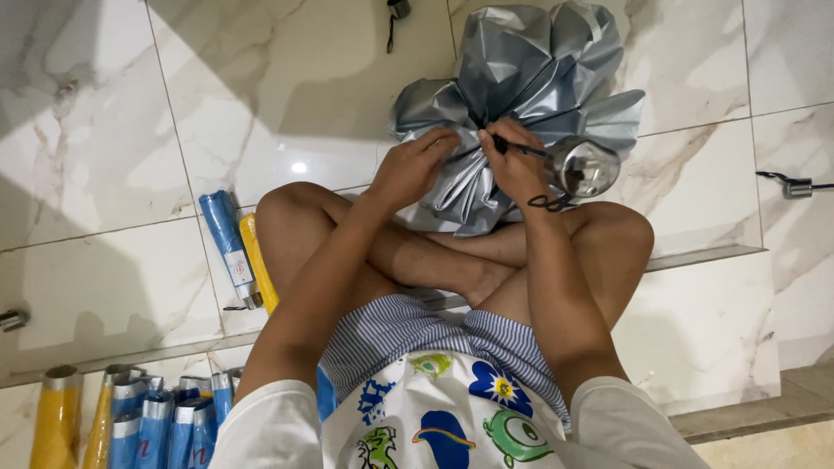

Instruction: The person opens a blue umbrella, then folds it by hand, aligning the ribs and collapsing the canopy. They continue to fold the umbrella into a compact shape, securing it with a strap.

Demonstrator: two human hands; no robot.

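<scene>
I sit cross-legged on a marble floor. A silver folding umbrella point(539, 78) lies half collapsed over my legs, its canopy bunched up. My left hand point(413, 169) gathers the silver fabric on the left side. My right hand point(514, 165) grips the fabric near the shaft, beside the umbrella's shiny silver handle point(586, 165). A black wrist loop point(549, 202) hangs from the handle under my right wrist.
A folded blue umbrella point(228, 247) and a yellow one point(259, 260) lie on the floor left of my knee. Several sleeved blue and yellow umbrellas point(139, 417) stand at the bottom left. A small black strap piece point(795, 186) lies at the right.
</scene>
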